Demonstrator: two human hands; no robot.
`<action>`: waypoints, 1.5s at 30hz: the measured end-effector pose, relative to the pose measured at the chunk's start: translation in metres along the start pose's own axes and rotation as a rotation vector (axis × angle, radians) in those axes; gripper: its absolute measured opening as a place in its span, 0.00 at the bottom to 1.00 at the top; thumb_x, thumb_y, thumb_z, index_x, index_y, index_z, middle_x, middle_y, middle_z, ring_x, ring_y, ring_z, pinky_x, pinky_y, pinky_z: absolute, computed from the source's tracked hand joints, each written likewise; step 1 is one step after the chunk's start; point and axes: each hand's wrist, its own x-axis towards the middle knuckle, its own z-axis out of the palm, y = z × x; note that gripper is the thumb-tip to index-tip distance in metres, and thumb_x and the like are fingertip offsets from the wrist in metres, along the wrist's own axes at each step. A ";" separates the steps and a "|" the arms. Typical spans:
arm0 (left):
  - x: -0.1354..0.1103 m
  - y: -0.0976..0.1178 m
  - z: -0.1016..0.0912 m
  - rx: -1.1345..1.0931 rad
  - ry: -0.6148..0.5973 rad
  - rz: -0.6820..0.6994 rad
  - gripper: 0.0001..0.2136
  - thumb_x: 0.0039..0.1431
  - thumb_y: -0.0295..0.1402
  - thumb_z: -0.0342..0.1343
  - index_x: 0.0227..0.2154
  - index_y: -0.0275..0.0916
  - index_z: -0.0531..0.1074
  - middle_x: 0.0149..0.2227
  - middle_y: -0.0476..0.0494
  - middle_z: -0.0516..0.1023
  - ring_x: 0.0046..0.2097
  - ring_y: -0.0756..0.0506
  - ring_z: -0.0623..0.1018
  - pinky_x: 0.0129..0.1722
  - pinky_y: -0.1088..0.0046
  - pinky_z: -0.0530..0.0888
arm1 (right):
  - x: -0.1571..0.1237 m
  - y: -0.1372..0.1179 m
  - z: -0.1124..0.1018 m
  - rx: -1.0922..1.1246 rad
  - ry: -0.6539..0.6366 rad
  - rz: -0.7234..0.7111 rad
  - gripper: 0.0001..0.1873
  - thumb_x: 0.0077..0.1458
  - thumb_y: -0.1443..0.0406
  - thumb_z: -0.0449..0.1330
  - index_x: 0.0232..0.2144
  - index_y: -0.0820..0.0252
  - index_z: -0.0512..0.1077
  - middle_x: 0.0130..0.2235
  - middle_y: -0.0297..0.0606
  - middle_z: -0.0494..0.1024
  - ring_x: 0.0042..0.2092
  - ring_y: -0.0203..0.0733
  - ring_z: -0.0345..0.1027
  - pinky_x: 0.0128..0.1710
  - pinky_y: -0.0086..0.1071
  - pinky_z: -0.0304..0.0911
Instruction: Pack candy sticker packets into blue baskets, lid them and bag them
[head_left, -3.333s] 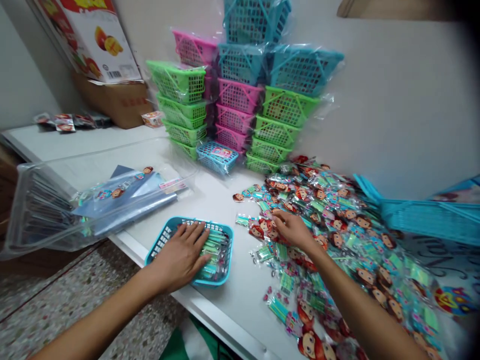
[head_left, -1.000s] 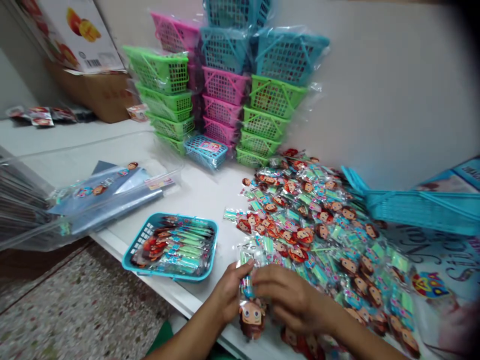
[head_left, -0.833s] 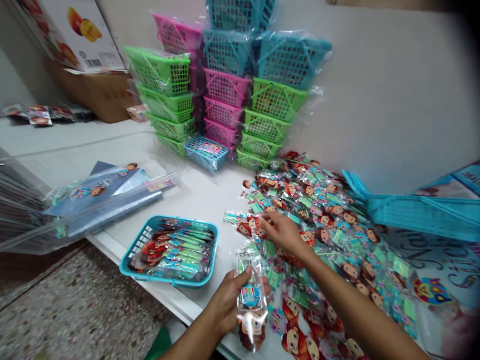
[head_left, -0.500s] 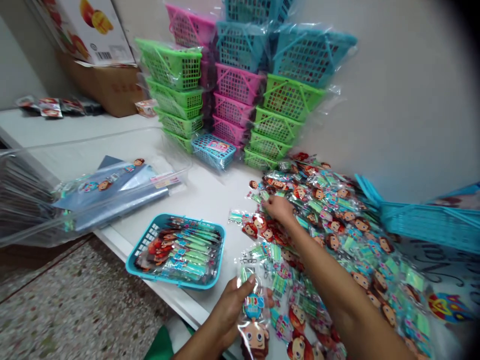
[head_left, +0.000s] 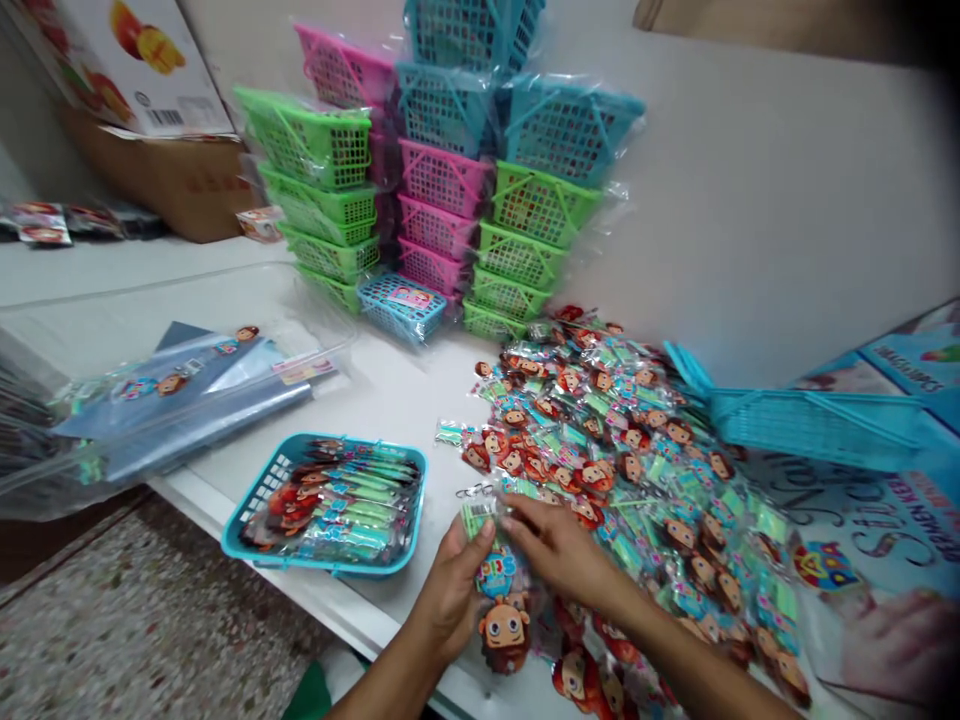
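Observation:
My left hand (head_left: 452, 590) grips a clear plastic packet (head_left: 504, 630) with a cartoon-head figure, its face toward me and its head end pointing down. The thumb presses on the green label part; whether more packets lie beneath it I cannot tell. At the packet's upper right edge is my right hand (head_left: 555, 550), fingers bent and pinched together; what they hold is largely hidden. Left of the hands stands a blue basket (head_left: 232, 535) with similar packets lined up in it. A wide pile of loose packets (head_left: 600, 400) spreads behind and right of my hands.
Wrapped green, pink and blue baskets (head_left: 442, 180) are stacked against the wall. One small wrapped blue basket (head_left: 401, 300) lies before them. At left is a clear plastic bin (head_left: 172, 285) with grey-blue sheets. More blue baskets (head_left: 817, 425) sit at right. Boxes (head_left: 172, 185) stand back left.
My right hand has come back from the pile to the packet in my left hand. The left hand still holds its packet. The camera view has shifted slightly to the right.

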 end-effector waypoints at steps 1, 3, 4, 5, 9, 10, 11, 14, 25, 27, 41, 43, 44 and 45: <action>0.001 -0.001 -0.003 0.008 0.040 -0.013 0.24 0.52 0.36 0.60 0.52 0.42 0.63 0.40 0.42 0.78 0.38 0.44 0.79 0.39 0.69 0.74 | 0.001 0.000 0.001 -0.157 0.005 -0.029 0.17 0.60 0.55 0.50 0.42 0.57 0.72 0.37 0.39 0.76 0.39 0.41 0.68 0.39 0.32 0.61; 0.001 -0.004 -0.010 0.017 0.103 -0.031 0.26 0.50 0.36 0.62 0.53 0.43 0.61 0.39 0.42 0.78 0.36 0.44 0.79 0.38 0.68 0.74 | 0.016 0.006 -0.007 -0.412 0.008 0.004 0.20 0.61 0.55 0.47 0.34 0.58 0.74 0.33 0.38 0.76 0.36 0.40 0.68 0.37 0.30 0.60; 0.001 -0.005 -0.013 0.020 0.119 -0.035 0.27 0.50 0.36 0.62 0.52 0.43 0.61 0.39 0.42 0.78 0.36 0.44 0.79 0.38 0.68 0.74 | 0.031 0.011 -0.014 -0.488 0.015 0.056 0.22 0.62 0.54 0.45 0.31 0.58 0.74 0.30 0.36 0.76 0.33 0.39 0.68 0.34 0.29 0.59; 0.000 -0.005 -0.015 0.024 0.121 -0.042 0.26 0.50 0.36 0.62 0.52 0.43 0.61 0.40 0.42 0.78 0.37 0.44 0.79 0.38 0.67 0.74 | 0.049 0.018 -0.021 -0.532 0.030 0.118 0.24 0.62 0.54 0.44 0.30 0.58 0.74 0.28 0.35 0.75 0.31 0.38 0.67 0.32 0.28 0.58; -0.003 -0.007 -0.021 0.019 0.069 -0.103 0.19 0.52 0.35 0.61 0.46 0.38 0.67 0.42 0.38 0.77 0.39 0.42 0.79 0.39 0.65 0.74 | 0.133 0.043 -0.034 -0.615 0.150 0.238 0.22 0.60 0.53 0.47 0.45 0.62 0.70 0.41 0.44 0.76 0.42 0.45 0.68 0.38 0.31 0.58; -0.003 -0.007 -0.021 0.010 0.058 -0.118 0.17 0.52 0.34 0.60 0.45 0.36 0.68 0.42 0.36 0.77 0.40 0.41 0.79 0.40 0.65 0.74 | 0.151 0.047 -0.033 -0.633 0.172 0.266 0.24 0.58 0.53 0.50 0.48 0.64 0.68 0.45 0.49 0.74 0.46 0.48 0.67 0.41 0.33 0.58; -0.004 -0.007 -0.022 -0.003 0.051 -0.129 0.16 0.52 0.34 0.60 0.44 0.35 0.68 0.42 0.35 0.77 0.40 0.41 0.78 0.40 0.65 0.73 | 0.167 0.051 -0.031 -0.648 0.184 0.295 0.25 0.56 0.54 0.53 0.49 0.67 0.67 0.48 0.53 0.72 0.48 0.51 0.65 0.43 0.34 0.57; -0.004 -0.007 -0.025 -0.053 0.042 -0.141 0.15 0.53 0.33 0.59 0.44 0.36 0.69 0.43 0.36 0.77 0.42 0.40 0.78 0.41 0.64 0.73 | 0.194 0.056 -0.030 -0.657 0.173 0.360 0.19 0.51 0.62 0.58 0.43 0.71 0.71 0.45 0.58 0.73 0.48 0.54 0.65 0.44 0.36 0.57; 0.010 0.000 -0.010 -0.170 0.101 -0.062 0.11 0.51 0.32 0.60 0.39 0.40 0.72 0.38 0.45 0.79 0.43 0.42 0.77 0.45 0.66 0.71 | 0.028 0.003 -0.028 -0.072 -0.068 0.162 0.13 0.61 0.58 0.47 0.41 0.56 0.68 0.29 0.30 0.73 0.26 0.34 0.66 0.26 0.26 0.60; 0.014 -0.001 -0.011 -0.170 0.107 -0.041 0.11 0.51 0.32 0.61 0.38 0.39 0.72 0.37 0.45 0.79 0.42 0.42 0.78 0.46 0.65 0.71 | 0.005 -0.003 -0.021 0.029 -0.168 0.088 0.13 0.60 0.56 0.49 0.33 0.57 0.68 0.25 0.29 0.70 0.26 0.33 0.63 0.25 0.26 0.57; 0.004 -0.002 -0.021 -0.123 -0.009 -0.088 0.18 0.56 0.28 0.56 0.50 0.36 0.66 0.40 0.37 0.79 0.43 0.41 0.78 0.44 0.63 0.73 | 0.207 0.057 -0.017 -0.528 0.192 0.235 0.15 0.55 0.62 0.57 0.42 0.67 0.69 0.47 0.50 0.71 0.50 0.49 0.63 0.50 0.44 0.55; 0.006 0.002 -0.023 -0.128 0.014 -0.078 0.17 0.56 0.28 0.56 0.49 0.35 0.67 0.40 0.37 0.79 0.44 0.41 0.78 0.45 0.63 0.72 | 0.209 0.055 -0.020 -0.505 0.220 0.227 0.12 0.57 0.64 0.54 0.39 0.68 0.70 0.44 0.50 0.73 0.50 0.49 0.63 0.51 0.44 0.54; 0.006 0.003 -0.024 -0.133 0.030 -0.080 0.16 0.56 0.28 0.56 0.48 0.36 0.68 0.40 0.38 0.79 0.44 0.41 0.78 0.45 0.63 0.72 | 0.206 0.052 -0.025 -0.486 0.245 0.211 0.11 0.58 0.66 0.53 0.39 0.69 0.70 0.44 0.51 0.73 0.50 0.49 0.63 0.51 0.43 0.54; 0.006 0.005 -0.025 -0.141 0.043 -0.086 0.15 0.56 0.28 0.56 0.47 0.36 0.69 0.40 0.39 0.79 0.44 0.41 0.77 0.45 0.64 0.72 | 0.200 0.047 -0.031 -0.463 0.276 0.190 0.12 0.59 0.66 0.50 0.40 0.69 0.69 0.45 0.52 0.72 0.50 0.48 0.62 0.50 0.40 0.54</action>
